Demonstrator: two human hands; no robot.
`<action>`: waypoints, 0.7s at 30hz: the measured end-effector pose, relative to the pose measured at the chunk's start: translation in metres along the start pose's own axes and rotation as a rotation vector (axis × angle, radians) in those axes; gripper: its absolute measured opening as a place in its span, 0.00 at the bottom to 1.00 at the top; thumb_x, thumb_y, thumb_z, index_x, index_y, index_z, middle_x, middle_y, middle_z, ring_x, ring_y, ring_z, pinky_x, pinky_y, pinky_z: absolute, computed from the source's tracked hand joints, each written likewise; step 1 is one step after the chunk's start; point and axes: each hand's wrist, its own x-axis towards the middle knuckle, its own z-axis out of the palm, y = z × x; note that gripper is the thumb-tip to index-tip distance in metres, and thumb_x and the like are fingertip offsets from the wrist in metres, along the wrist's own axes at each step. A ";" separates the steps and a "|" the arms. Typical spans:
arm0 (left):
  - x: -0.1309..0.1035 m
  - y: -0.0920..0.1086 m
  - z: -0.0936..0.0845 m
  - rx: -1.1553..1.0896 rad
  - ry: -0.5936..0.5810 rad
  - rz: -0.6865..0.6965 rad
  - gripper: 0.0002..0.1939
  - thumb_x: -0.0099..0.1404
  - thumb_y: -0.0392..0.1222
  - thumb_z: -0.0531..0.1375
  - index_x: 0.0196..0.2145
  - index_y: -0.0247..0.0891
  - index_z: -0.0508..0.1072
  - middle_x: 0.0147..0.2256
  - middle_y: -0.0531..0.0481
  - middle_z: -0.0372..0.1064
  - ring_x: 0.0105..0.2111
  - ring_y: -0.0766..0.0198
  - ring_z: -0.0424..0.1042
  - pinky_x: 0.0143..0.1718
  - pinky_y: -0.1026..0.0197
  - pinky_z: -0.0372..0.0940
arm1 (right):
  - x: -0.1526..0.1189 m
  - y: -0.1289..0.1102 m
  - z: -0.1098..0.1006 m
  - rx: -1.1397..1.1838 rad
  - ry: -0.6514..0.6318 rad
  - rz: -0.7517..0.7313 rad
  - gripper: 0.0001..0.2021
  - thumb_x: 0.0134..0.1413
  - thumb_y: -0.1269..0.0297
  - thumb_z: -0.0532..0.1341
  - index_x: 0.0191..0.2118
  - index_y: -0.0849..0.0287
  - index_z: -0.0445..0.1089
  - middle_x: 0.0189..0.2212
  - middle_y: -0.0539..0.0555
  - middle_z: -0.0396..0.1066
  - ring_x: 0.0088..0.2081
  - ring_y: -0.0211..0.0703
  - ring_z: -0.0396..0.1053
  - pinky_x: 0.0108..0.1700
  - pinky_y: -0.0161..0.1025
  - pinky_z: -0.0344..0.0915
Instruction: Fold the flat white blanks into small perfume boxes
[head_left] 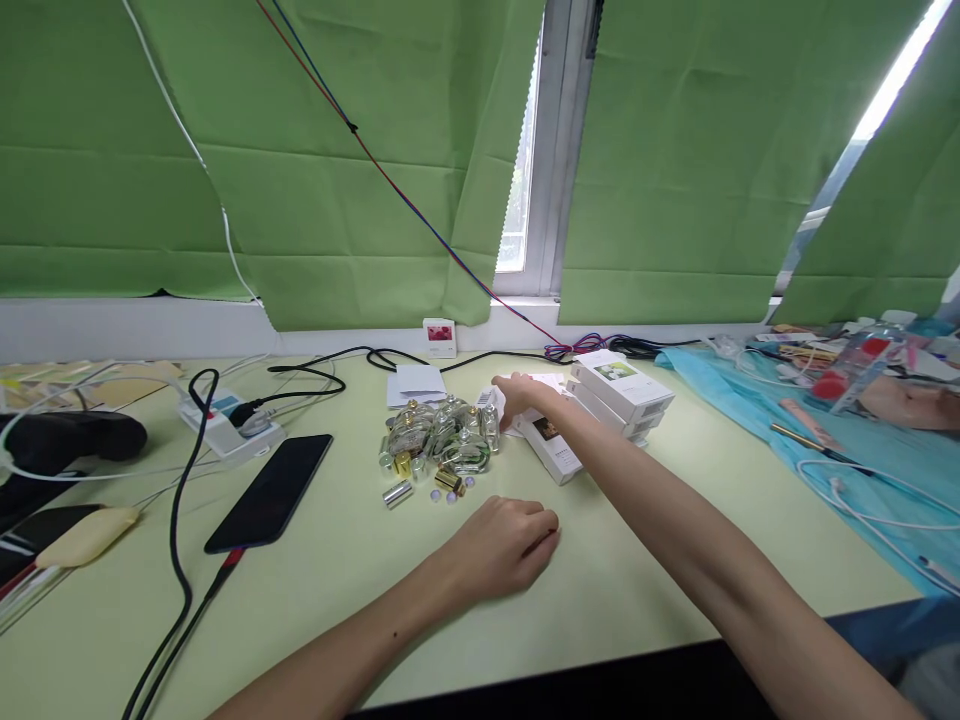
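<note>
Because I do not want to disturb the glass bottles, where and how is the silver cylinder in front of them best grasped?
The silver cylinder is probably best pinched around its middle, from above and the near side. It lies on its side, longer than it is wide, and the glass bottles are behind it.

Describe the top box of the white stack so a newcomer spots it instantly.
On the pale yellow-green table, look right of the person's right hand for a stack of white boxes. The top box lies uppermost there. Its green picture sets it apart from the lower box beside the forearm, whose picture is dark.
</note>
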 end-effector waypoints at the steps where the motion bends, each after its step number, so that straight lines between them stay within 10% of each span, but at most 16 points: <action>1: 0.000 0.000 0.000 0.000 -0.002 0.001 0.14 0.72 0.37 0.50 0.27 0.39 0.55 0.24 0.55 0.57 0.23 0.68 0.55 0.26 0.59 0.46 | 0.001 0.000 0.000 0.004 -0.002 0.003 0.61 0.24 0.50 0.82 0.67 0.50 0.54 0.65 0.67 0.57 0.67 0.70 0.54 0.54 0.57 0.67; 21: 0.000 0.001 -0.001 0.019 -0.015 0.017 0.13 0.71 0.36 0.50 0.27 0.39 0.58 0.24 0.54 0.59 0.22 0.68 0.58 0.25 0.60 0.46 | -0.003 0.000 -0.006 0.086 0.012 0.022 0.64 0.18 0.51 0.83 0.66 0.55 0.54 0.64 0.69 0.55 0.64 0.68 0.58 0.56 0.56 0.66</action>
